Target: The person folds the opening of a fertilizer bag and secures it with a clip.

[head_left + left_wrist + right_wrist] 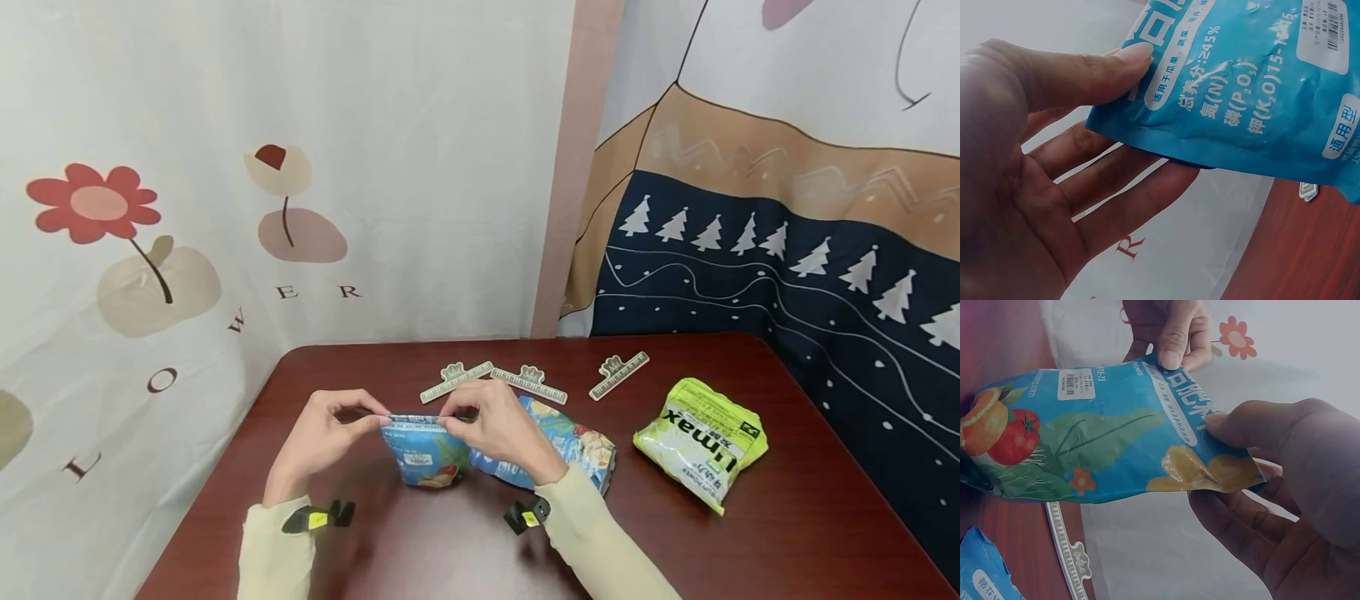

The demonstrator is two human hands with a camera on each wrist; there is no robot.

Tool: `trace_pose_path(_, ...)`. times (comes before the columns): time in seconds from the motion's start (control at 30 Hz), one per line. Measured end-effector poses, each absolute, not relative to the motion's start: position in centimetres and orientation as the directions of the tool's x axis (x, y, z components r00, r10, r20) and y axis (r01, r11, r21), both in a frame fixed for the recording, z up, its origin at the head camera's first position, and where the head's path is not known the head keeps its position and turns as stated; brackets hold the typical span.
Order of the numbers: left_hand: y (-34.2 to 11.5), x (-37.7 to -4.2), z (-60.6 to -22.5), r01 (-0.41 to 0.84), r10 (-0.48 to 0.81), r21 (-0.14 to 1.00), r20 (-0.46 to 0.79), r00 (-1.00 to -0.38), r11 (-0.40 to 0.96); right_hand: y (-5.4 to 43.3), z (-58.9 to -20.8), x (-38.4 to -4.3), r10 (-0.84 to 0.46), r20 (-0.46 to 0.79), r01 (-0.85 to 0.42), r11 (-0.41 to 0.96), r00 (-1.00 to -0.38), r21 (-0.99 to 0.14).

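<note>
A blue fertilizer bag [422, 460] stands on the table, tilted, its top edge stretched between both hands. My left hand [321, 433] pinches one top corner between thumb and fingers. In the left wrist view the thumb lies over the bag's printed face [1241, 87], with several fingers behind it. At the opposite corner, my right hand [498, 423] pinches the edge the same way. Tomato and orange pictures decorate the bag [1116, 437] in the right wrist view. Behind the right hand lies a second blue bag [581, 442], partly hidden by that hand.
Three pale ruler-edged clips lie toward the back: a left clip [456, 382], a middle clip [531, 384] and a right clip [618, 375]. A yellow-green bag [701, 442] lies at the right of the dark red table [810, 533]. Printed curtains [450, 167] hang behind the table.
</note>
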State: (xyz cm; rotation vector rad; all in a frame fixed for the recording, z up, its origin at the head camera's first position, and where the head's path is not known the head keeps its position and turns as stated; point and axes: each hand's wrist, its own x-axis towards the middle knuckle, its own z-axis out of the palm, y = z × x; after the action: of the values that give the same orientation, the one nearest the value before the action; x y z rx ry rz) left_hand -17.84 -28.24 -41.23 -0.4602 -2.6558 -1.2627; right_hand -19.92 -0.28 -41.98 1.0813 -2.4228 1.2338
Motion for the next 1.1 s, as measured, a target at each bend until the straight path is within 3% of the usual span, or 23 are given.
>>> trace_pose_path(0.47, -29.3, -18.1, -41.1, 0.292, 0.227, 0.785, 0.197, -0.954, 0.546, 0.6, -41.3, -20.5, -0.553, 0.444, -0.690, 0.389, -0.705, -0.610)
trace_pose_path(0.77, -29.4, -17.9, -41.4, 0.306, 0.202, 0.779, 0.232, -0.952, 0.547, 1.0, -41.4, -20.3, -0.584, 0.446, -0.715, 0.382, -0.678, -0.586)
trace_pose_path(1.1, -29.8, -18.2, -42.1, 0.294, 0.238, 0.819, 0.198, -0.951, 0.493, 1.6, -41.4, -20.4, -0.589, 0.389, -0.674, 0.402, -0.709, -0.620)
